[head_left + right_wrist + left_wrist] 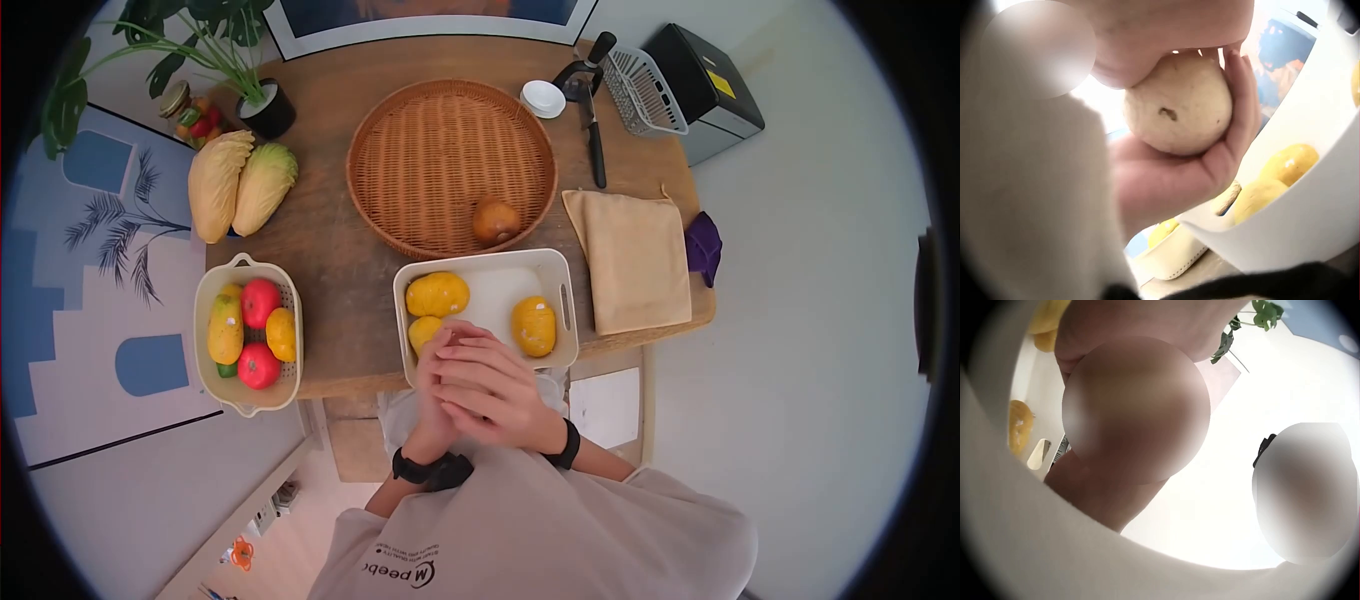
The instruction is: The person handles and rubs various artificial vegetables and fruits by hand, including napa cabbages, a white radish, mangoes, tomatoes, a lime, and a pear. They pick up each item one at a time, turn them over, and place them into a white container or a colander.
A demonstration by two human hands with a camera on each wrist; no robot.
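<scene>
Both hands come together in front of the body, over the near edge of a white tray (487,262). Between them sits a pale, round fruit or vegetable (1179,106) with a small dark mark; the head view hides it behind the fingers. My left hand (437,390) curls its fingers round it from one side. Closing over it from the other side is my right hand (500,400). Inside the tray lie yellow fruits, one (534,326) at the right and another (437,294) at the back left.
A round wicker tray (430,150) behind holds a brown round item (496,221). At the left stands a cream basket (203,300) of red and yellow produce, with cabbages (265,190) behind. A folded cloth (635,265) lies at the right, a knife (597,150) beyond it.
</scene>
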